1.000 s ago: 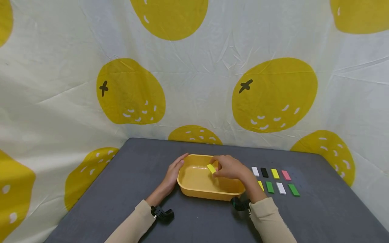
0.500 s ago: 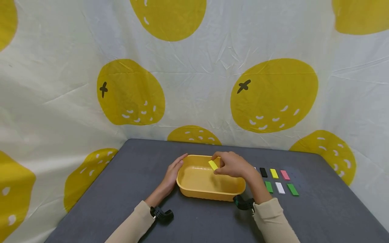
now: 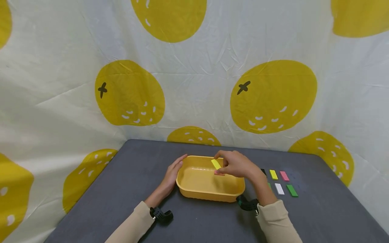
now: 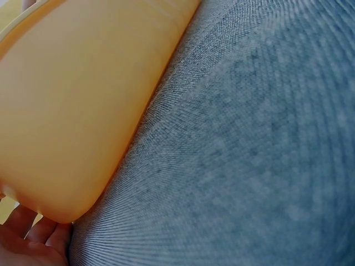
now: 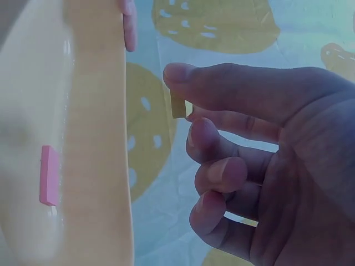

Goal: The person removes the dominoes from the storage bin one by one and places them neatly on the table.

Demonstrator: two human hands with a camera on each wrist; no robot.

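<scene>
A yellow-orange plastic tub (image 3: 209, 195) stands mid-table. My left hand (image 3: 170, 173) rests along its left end, fingers straight against the outer wall and fingertips at the rim. In the left wrist view, fingers (image 4: 41, 233) touch the tub's corner. Over the tub's right half, my right hand (image 3: 238, 165) pinches a small yellow domino block (image 3: 216, 164) between thumb and forefinger. The right wrist view shows this block mostly covered by the thumb, the other fingers loosely bent. On the tub's floor lies a pink domino block (image 5: 49, 175).
Right of the tub, more blocks lie in two rows on the grey table (image 3: 200, 222): a yellow one (image 3: 273, 174), a pink one (image 3: 284, 176), a white one (image 3: 279, 189) and a green one (image 3: 292, 190). My right forearm covers others. A fruit-print curtain (image 3: 197, 84) hangs behind.
My right hand has shifted slightly right and up with the yellow domino block, uncovering the pink block in the tub. Its forearm now hides more of the laid-out blocks. The left hand stays put.
</scene>
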